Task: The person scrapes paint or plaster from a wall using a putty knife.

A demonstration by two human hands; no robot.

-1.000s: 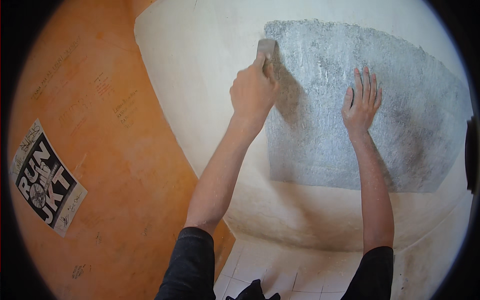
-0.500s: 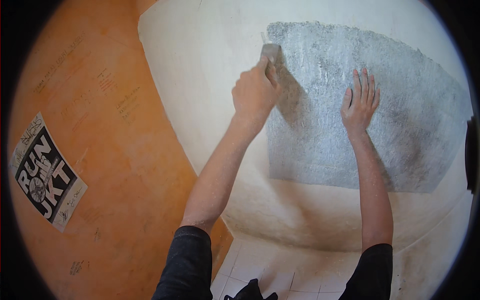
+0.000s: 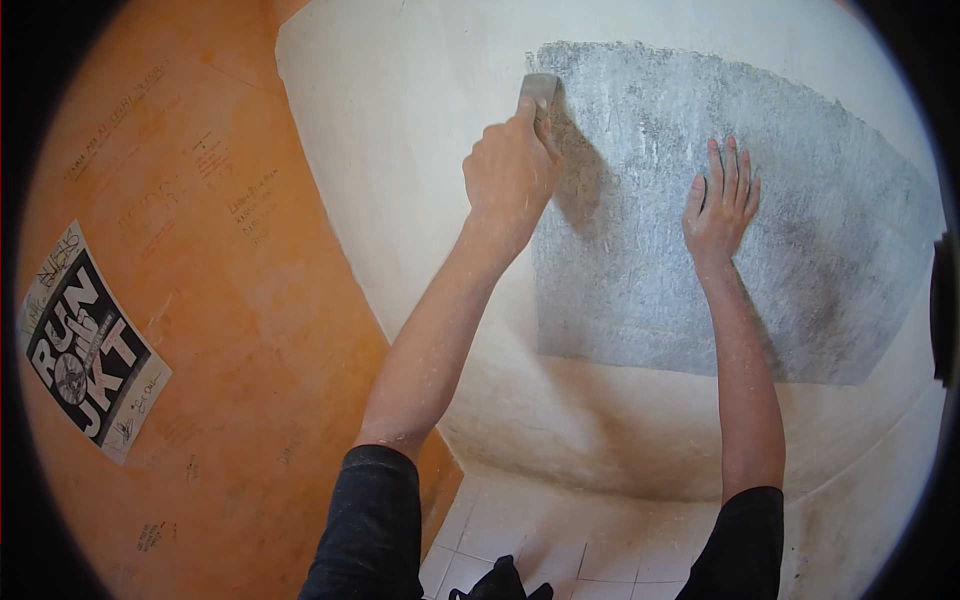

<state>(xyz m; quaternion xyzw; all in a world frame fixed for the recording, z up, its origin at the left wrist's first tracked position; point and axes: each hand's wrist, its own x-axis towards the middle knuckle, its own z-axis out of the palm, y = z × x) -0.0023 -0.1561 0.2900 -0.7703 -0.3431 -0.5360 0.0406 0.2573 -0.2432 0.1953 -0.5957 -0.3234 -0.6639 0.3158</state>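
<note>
My left hand (image 3: 508, 172) is closed round the handle of a scraper (image 3: 541, 88). Its flat grey blade points up and lies against the wall at the upper left edge of a rough grey patch (image 3: 620, 310). The handle is mostly hidden in my fingers. Along that edge the pale painted wall (image 3: 410, 130) meets the bare grey surface. Further right, my right hand (image 3: 718, 220) rests on the grey patch, fingers stretched and spread, holding nothing. White specks dot both forearms.
An orange wall (image 3: 220, 330) with handwriting stands on the left, bearing a black-and-white sticker (image 3: 95, 345). White floor tiles (image 3: 510, 530) show below, with a black object (image 3: 500, 580) at the bottom edge. Something dark (image 3: 942, 310) juts in at the far right.
My left hand has moved the scraper slightly upward along the patch's left edge, and more of the blade shows. My right hand stays in place on the wall.
</note>
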